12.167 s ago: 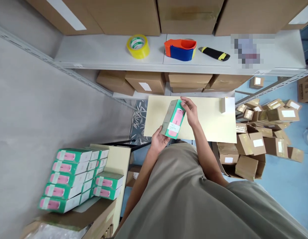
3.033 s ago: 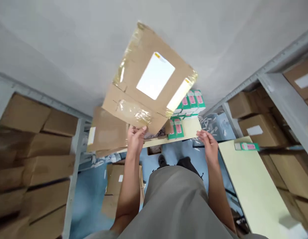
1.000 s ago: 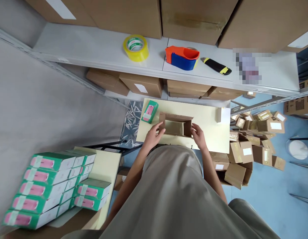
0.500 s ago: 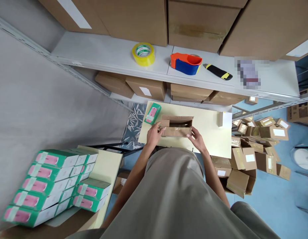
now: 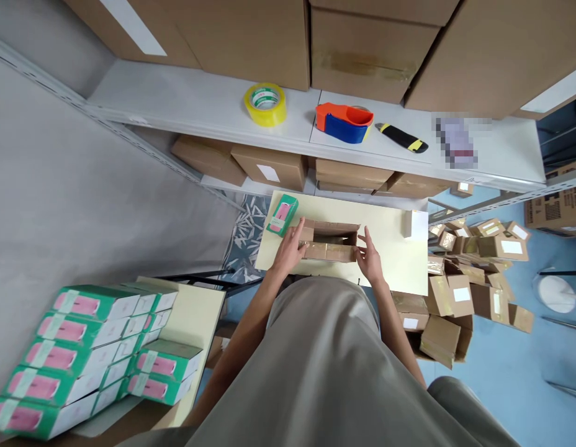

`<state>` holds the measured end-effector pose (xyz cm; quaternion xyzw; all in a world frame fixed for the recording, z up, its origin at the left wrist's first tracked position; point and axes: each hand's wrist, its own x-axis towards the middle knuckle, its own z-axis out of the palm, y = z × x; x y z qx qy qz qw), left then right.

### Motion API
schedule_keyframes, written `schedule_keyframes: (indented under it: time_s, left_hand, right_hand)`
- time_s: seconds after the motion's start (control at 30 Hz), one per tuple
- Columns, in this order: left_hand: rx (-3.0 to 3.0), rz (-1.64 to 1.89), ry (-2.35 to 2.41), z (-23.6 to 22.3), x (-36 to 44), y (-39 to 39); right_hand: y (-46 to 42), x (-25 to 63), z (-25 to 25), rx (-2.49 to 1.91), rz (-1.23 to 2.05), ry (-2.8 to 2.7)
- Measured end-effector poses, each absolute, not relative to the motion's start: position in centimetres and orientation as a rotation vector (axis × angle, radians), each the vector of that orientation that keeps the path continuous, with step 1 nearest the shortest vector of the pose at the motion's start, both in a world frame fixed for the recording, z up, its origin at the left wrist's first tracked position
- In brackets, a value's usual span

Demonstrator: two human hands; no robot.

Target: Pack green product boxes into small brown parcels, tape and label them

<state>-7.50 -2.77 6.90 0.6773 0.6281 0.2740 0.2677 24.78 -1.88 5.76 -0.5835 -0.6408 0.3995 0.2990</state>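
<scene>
A small cardboard box (image 5: pixel 328 252) sits on the cream table with its top open and its inside dark. My left hand (image 5: pixel 288 249) grips its left end, thumb near the front corner and fingers stretched up along the side. At the right end my right hand (image 5: pixel 370 261) holds the front corner, its thumb against the cardboard and its index finger raised. Just beyond my left hand lies a green box with a pink picture (image 5: pixel 282 215).
A white box (image 5: pixel 416 225) stands at the table's right. The shelf ahead carries yellow tape (image 5: pixel 265 105), an orange-blue tape dispenser (image 5: pixel 344 123) and a utility knife (image 5: pixel 402 138). Green boxes (image 5: pixel 78 335) are stacked at lower left; cartons (image 5: pixel 495 245) pile up at right.
The fingers of both hands have straightened upward along the ends of the cardboard box. My right hand has shifted slightly right. The whole view has moved a little.
</scene>
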Motion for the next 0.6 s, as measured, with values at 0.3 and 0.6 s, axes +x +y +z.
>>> schedule_keyframes:
  time_s: [0.3, 0.6]
  left_hand:
    - [1.729, 0.702, 1.733, 7.7, -8.0, -2.3]
    - [1.648, 0.734, 1.789, 7.4, -7.5, -2.8]
  right_hand:
    - [-1.6, 25.0, 6.4, -1.534, 1.108, -1.716]
    - [-1.5, 24.4, 6.7, -1.568, 1.172, -1.637]
